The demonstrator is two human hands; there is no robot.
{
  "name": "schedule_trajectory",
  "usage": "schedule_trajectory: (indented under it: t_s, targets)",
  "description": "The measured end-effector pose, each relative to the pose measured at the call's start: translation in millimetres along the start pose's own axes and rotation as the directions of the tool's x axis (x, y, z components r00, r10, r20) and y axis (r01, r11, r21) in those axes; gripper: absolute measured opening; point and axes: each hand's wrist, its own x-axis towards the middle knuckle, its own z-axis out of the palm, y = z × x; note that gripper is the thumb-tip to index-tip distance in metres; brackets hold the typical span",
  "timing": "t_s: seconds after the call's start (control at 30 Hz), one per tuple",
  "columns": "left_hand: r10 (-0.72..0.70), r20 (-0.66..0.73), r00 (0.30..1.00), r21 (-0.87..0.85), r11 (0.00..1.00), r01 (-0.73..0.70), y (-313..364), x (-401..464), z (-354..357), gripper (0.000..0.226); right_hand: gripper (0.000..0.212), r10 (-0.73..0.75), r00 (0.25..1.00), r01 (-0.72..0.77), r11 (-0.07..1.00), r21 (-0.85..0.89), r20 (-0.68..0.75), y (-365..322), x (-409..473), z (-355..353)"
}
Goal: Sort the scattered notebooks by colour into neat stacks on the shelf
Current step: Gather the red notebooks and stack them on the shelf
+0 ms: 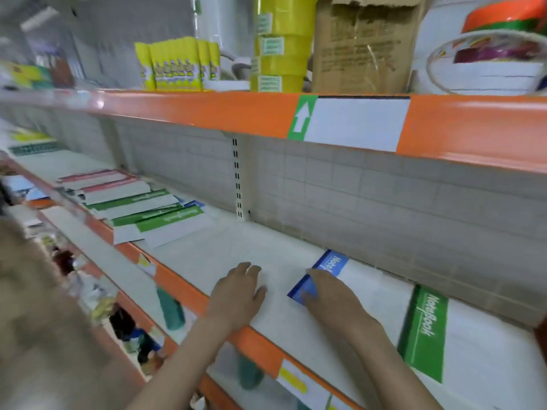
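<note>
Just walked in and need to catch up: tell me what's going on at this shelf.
A person is sorting notebooks on the white shelf. The right hand rests on a blue notebook, fingers over its spine edge. The left hand lies flat on bare shelf beside it. A green notebook lies to the right, and a scattered pile of red and green notebooks waits further left.

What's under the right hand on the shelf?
The right hand lies on the blue notebook, covering its near corner. Whether more notebooks lie beneath it can't be seen.
</note>
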Motion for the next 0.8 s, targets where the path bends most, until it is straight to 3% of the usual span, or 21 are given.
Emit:
schedule_trajectory:
  t_s: [0.2, 0.47, 0.6, 0.8]
  targets:
    - [-0.095, -0.003, 0.995, 0.037, 0.995, 0.095, -102.5, -10.7, -33.0, 0.047, 0.054, -0.13, 0.985, 0.119, 0.988, 0.1, 0.115, -91.1, 48.2, 49.1]
    - [-0.21, -0.035, 0.977, 0.073, 0.975, 0.212, -234.4, -33.4, -62.9, 0.045, 0.049, -0.233, 0.968, 0.22, 0.967, 0.127, 0.095, -208.4, 96.6, 108.6]
    - [-0.275, -0.025, 0.961, 0.07, 0.959, 0.276, -281.3, -47.6, -70.6, 0.048, 0.041, -0.284, 0.953, 0.267, 0.952, 0.147, 0.106, -256.3, 106.4, 134.3]
    - [-0.349, -0.059, 0.935, 0.014, 0.937, 0.35, -332.8, -70.3, -74.6, 0.047, 0.047, -0.417, 0.896, 0.399, 0.907, 0.136, 0.152, -313.3, 122.0, 166.0]
